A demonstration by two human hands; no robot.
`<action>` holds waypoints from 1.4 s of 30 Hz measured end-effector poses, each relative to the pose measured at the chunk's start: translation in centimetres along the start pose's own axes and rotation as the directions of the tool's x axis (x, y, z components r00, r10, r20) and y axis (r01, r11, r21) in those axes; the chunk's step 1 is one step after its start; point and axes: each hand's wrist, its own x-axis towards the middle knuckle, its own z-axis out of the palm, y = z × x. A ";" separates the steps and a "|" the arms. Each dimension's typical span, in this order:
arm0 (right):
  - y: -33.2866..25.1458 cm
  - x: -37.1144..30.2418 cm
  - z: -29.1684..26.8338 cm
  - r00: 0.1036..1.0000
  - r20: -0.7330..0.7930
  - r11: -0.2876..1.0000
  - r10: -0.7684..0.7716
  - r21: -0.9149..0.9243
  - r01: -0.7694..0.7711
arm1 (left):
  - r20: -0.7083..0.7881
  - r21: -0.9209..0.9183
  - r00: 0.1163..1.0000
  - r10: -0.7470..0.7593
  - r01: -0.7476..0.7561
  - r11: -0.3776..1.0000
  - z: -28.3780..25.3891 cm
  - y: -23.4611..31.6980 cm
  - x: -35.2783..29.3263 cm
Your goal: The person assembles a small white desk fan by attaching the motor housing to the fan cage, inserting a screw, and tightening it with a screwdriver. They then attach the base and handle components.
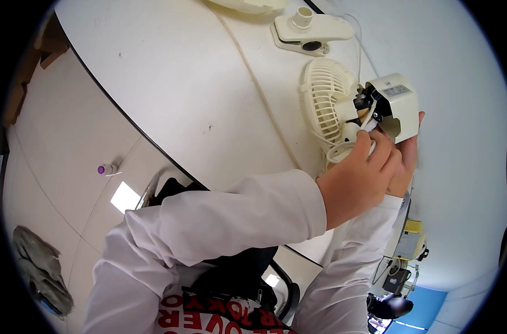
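A small cream fan with a ribbed grille is held above the white table, its rear housing swung open so dark inner parts and wires show. My left hand reaches across from the left, its fingers pinching at the wires and the round base piece under the grille. My right hand sits behind it and grips the open rear housing from below. Both forearms wear white sleeves.
A cream clip-style base part lies on the table above the fan, with a larger cream piece at the top edge. A thin cord crosses the table. A small purple-capped item and a grey cloth lie on the floor at left.
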 end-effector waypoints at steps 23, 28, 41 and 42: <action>0.3 0.5 -1.6 0.985 0.171 1.000 -0.028 0.014 0.026 | 0.027 -0.181 0.952 -0.305 0.304 0.935 -0.7 -2.5 0.4; 1.0 -0.4 1.4 0.986 0.111 0.914 -0.126 -0.374 0.159 | 0.173 -0.223 0.931 -0.320 0.354 0.908 -2.1 -3.3 1.1; -0.3 -0.9 1.2 0.945 0.241 0.642 -0.220 -0.694 0.326 | 0.236 -0.207 0.921 -0.309 0.358 0.910 -2.1 -2.9 1.4; -0.4 -0.6 1.0 0.935 0.286 0.639 -0.211 -0.684 0.353 | 0.234 -0.198 0.925 -0.301 0.348 0.916 -2.1 -2.8 1.3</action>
